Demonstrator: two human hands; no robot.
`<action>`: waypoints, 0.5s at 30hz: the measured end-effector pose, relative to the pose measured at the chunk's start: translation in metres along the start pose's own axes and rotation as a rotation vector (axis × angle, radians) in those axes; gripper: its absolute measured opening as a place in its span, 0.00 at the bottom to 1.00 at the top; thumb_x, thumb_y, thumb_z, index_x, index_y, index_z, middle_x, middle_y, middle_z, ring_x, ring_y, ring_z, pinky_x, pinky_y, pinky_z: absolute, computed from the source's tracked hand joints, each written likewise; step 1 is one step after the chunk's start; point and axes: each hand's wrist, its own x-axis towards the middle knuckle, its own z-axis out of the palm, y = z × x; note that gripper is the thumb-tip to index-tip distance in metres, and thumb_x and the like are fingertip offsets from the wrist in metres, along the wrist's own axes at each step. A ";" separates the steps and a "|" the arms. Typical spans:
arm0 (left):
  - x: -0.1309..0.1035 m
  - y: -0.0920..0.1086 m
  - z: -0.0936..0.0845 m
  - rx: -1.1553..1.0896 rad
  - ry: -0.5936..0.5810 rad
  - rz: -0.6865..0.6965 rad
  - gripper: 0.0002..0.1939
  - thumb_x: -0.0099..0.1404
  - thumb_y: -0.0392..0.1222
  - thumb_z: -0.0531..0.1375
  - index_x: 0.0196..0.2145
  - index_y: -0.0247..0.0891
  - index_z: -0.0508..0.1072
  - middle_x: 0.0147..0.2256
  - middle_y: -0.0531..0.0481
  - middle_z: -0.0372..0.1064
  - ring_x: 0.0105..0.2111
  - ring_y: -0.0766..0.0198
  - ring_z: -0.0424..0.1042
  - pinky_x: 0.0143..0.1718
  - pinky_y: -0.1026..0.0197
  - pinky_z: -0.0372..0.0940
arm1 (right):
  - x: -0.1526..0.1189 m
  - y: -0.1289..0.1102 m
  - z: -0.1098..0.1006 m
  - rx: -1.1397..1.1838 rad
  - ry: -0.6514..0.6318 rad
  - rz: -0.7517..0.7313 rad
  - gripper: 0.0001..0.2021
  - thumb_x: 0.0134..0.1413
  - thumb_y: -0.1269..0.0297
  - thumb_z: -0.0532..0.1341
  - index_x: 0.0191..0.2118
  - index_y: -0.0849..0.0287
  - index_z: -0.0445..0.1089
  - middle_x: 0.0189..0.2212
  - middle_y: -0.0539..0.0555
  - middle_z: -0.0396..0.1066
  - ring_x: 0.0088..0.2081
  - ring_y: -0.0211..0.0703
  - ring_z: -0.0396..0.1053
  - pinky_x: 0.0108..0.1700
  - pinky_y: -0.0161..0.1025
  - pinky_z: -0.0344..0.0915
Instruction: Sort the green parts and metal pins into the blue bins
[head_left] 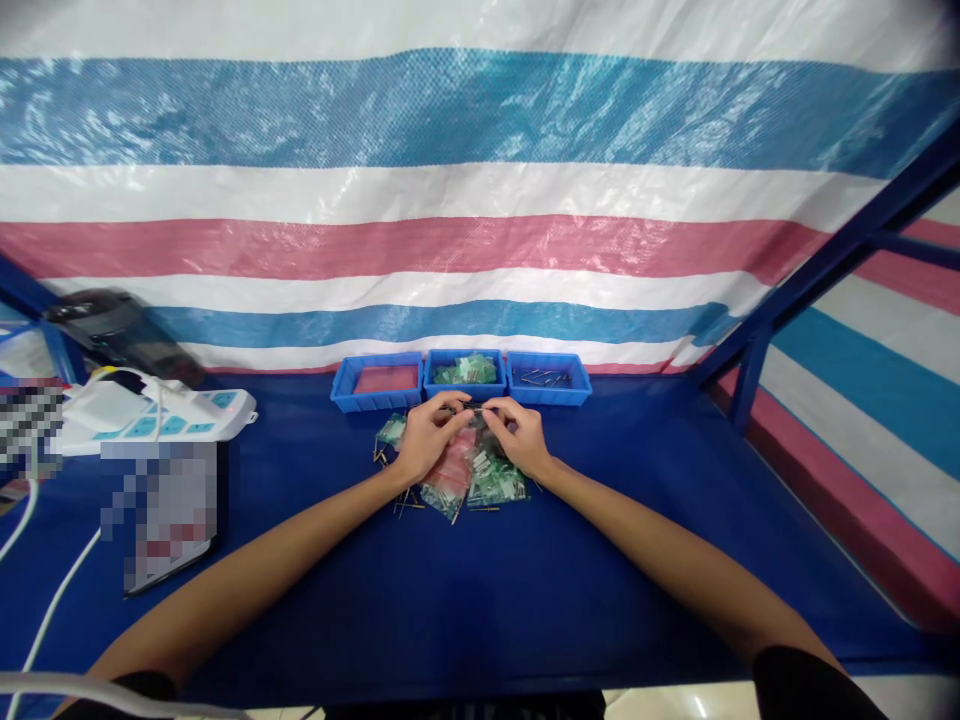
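Note:
My left hand (431, 437) and my right hand (523, 437) meet above the middle of the table, thumbs and fingertips pinched together. Between them is a small, dark, thin piece (473, 405), too small to name. Just below the hands lies a pile of little clear bags, among them a pink-tinted bag (451, 468) and a green-tinted bag (496, 482) with pale pieces inside. Loose thin metal pins or screws (409, 502) are scattered around the pile, partly hidden by my left hand.
Behind the hands stand three blue bins: the left bin (379, 402) holds something pink, the middle bin (484, 391) green-tinted bags, the right bin (555, 397) thin metal pieces. At left are a power strip (180, 425), cables and a blurred-out device (172, 510). Striped sheeting (450, 190) hangs behind.

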 end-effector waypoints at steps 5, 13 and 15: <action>0.001 0.000 0.001 -0.019 0.030 -0.009 0.11 0.61 0.46 0.63 0.37 0.36 0.71 0.29 0.54 0.66 0.17 0.74 0.60 0.19 0.70 0.56 | 0.001 -0.002 -0.001 0.027 0.075 0.022 0.11 0.59 0.58 0.57 0.37 0.60 0.71 0.17 0.44 0.57 0.20 0.34 0.55 0.27 0.33 0.58; 0.001 -0.001 0.000 -0.016 0.028 -0.018 0.10 0.61 0.45 0.62 0.36 0.36 0.71 0.22 0.57 0.63 0.16 0.73 0.59 0.19 0.69 0.55 | 0.001 -0.004 -0.001 0.030 0.095 0.021 0.11 0.59 0.58 0.57 0.37 0.60 0.71 0.16 0.44 0.56 0.19 0.34 0.54 0.26 0.33 0.57; 0.001 -0.001 0.000 -0.015 0.027 -0.017 0.10 0.61 0.45 0.62 0.35 0.35 0.71 0.21 0.57 0.62 0.16 0.73 0.59 0.19 0.69 0.55 | 0.001 -0.004 -0.001 0.033 0.099 0.017 0.11 0.59 0.58 0.57 0.36 0.61 0.71 0.16 0.44 0.55 0.19 0.33 0.54 0.25 0.33 0.56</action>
